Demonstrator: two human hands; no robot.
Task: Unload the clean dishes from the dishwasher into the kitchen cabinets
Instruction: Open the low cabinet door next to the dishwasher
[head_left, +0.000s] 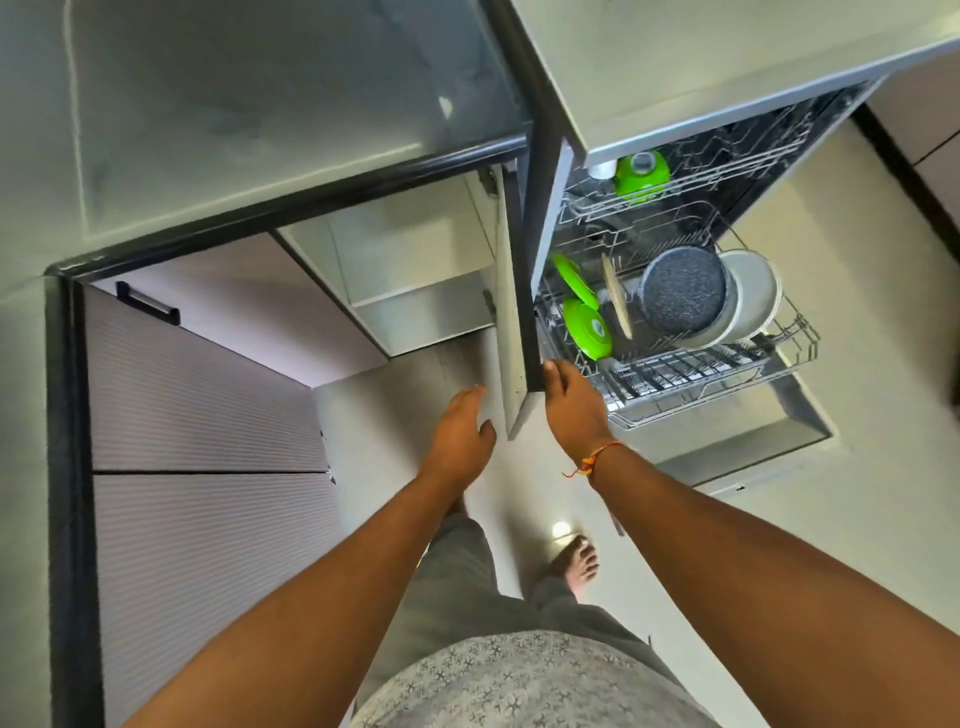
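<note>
R hand (571, 402) grips bottom corner of open cabinet door (511, 312) | L hand (462, 436) relaxed, holds nothing, just beside door | dishwasher (769, 135) open, lower rack (789, 358) pulled out: pan (683, 291), plates (753, 296), green lids (587, 325) still racked

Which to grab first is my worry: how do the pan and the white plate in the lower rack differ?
The pan is dark and speckled; the plate is plain white. The pan stands in front, in full view; the plate stands behind it, partly covered. The pan looks deeper, the plate flatter. Both stand on edge in the rack.
</note>
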